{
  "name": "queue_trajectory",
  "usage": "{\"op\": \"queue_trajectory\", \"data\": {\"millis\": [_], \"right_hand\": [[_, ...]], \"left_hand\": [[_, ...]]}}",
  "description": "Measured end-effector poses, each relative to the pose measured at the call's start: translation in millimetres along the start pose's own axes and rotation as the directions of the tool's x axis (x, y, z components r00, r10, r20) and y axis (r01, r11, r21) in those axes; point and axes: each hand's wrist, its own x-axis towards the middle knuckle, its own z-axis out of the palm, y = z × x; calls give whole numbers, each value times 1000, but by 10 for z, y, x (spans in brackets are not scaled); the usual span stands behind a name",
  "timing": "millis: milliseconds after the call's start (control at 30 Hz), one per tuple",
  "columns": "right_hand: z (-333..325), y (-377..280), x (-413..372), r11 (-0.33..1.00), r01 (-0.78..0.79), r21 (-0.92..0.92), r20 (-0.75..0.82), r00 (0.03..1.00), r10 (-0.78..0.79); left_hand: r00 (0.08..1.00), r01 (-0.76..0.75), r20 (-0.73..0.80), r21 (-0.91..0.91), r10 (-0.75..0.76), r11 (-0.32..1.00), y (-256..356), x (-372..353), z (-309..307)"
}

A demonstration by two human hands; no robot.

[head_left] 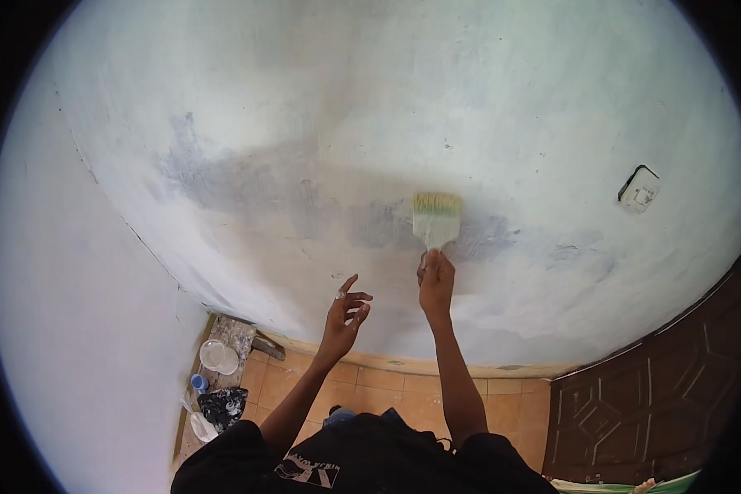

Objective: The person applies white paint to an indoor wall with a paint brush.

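My right hand (436, 284) grips a wide flat paintbrush (437, 222) by its handle, bristles pointing up. The bristles are yellowish with a greenish band, and they overlap the patchy wall (370, 107) in this view. Grey and bluish smears spread over the wall around the brush. To the left of it, my left hand (347, 321) is raised before the wall with its fingers apart and nothing in them. Pale flecks show on its fingers.
A paint-spattered bench (237, 331) stands at lower left, bearing a white tub (218, 356), a blue cup (198, 383) and a black plastic bag (222, 407). On the right are a wall switch (639, 190) and a brown panelled door (634, 403). Orange tiles (387, 400) cover the floor.
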Motion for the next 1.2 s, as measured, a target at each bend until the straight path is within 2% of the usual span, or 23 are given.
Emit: {"op": "queue_trajectory", "data": {"millis": [100, 200, 300, 367, 467, 567, 667, 767, 800, 900, 1000, 1100, 1200], "right_hand": [[-106, 567, -328, 994, -24, -105, 0, 1000, 24], [-111, 603, -711, 968, -252, -10, 45, 967, 252], [-44, 384, -580, 999, -21, -35, 42, 999, 23], [14, 24, -320, 1000, 21, 9, 79, 997, -21], [99, -37, -36, 1000, 24, 19, 74, 997, -25], [55, 529, -175, 989, 108, -106, 39, 994, -104], [46, 819, -701, 983, -170, -74, 32, 984, 173], [145, 671, -817, 978, -204, 39, 55, 978, 201], [186, 624, -722, 994, -108, 4, 59, 993, 107], [403, 145, -332, 997, -69, 29, 60, 996, 68], [568, 97, -141, 999, -45, 28, 23, 999, 45], [565, 629, -421, 995, -98, -14, -18, 995, 97], [684, 804, -900, 962, -268, -47, -70, 962, 264]], "left_hand": [[1000, -18, -5, 10, 18, 1000, -59, -71, 75], [1000, -9, -15, 14, 10, 1000, -33, -163, 131], [1000, -13, -26, 8, 13, 1000, -31, -173, 137], [999, -20, -37, 39, 22, 999, -21, -72, 114], [996, -37, -80, 57, 41, 998, 35, 25, 70], [994, -47, -95, 35, 50, 998, 84, 30, 64], [996, -43, -79, 13, 44, 999, 25, -54, 7], [998, -35, -49, -22, 33, 999, -16, -7, -65], [999, -24, -42, -29, 22, 999, -29, 6, -108], [999, -39, -13, -31, 38, 999, -1, 90, -252], [1000, -27, 6, -72, 27, 997, 24, 159, -390], [999, -32, 18, -102, 34, 994, 43, 158, -547], [998, -54, 27, -85, 57, 995, 27, 139, -775]]}}
